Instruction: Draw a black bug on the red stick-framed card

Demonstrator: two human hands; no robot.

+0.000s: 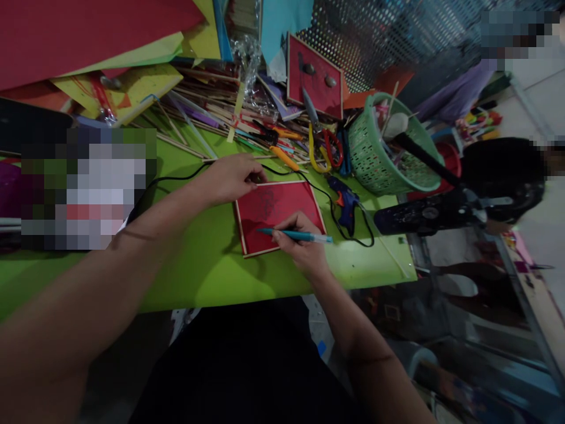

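Observation:
A small red board (276,206) with a pale wooden frame lies on the lime-green table (198,271). My left hand (233,176) rests on its upper left corner, fingers curled down on the frame. My right hand (300,244) is closed around a teal pen (295,235), whose tip points left over the board's lower part. Faint dark marks show on the red surface.
A blue glue gun (346,206) with a black cord lies right of the board. A green basket (388,147), scissors and pliers (326,147), wooden sticks (207,112), coloured paper sheets (88,35) and a second red board (315,76) crowd the back. A black stand (441,212) sits at the right edge.

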